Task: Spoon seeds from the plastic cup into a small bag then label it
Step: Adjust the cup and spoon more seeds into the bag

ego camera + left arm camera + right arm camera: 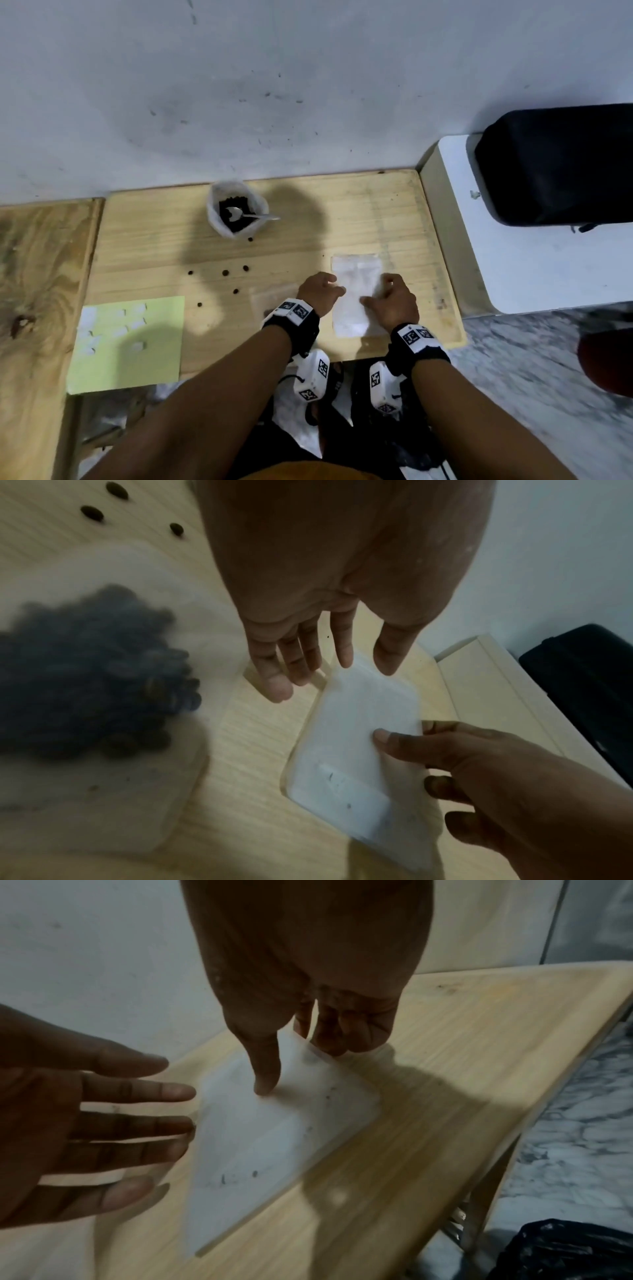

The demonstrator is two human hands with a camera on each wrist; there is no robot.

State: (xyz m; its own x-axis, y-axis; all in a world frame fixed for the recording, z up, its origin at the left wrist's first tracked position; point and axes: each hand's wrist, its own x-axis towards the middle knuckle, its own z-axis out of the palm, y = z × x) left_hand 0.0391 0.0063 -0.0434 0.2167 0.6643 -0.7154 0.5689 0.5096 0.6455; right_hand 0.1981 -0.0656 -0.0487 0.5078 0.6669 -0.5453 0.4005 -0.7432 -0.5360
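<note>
On the wooden table (404, 212), hands pinch a flat, seemingly empty bag (356, 291).

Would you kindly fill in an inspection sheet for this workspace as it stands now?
Surface: pale wooden table, shadowed.
Job's things: white plastic cup of dark seeds holding a metal spoon; flat white small bag; green label sheet.
Clutter: loose seeds; a clear bag of seeds.
Hands: left hand open, touching the bag; right hand pinching its edge.
Cables: nothing seen.
Surroundings: grey wall, black case.
</note>
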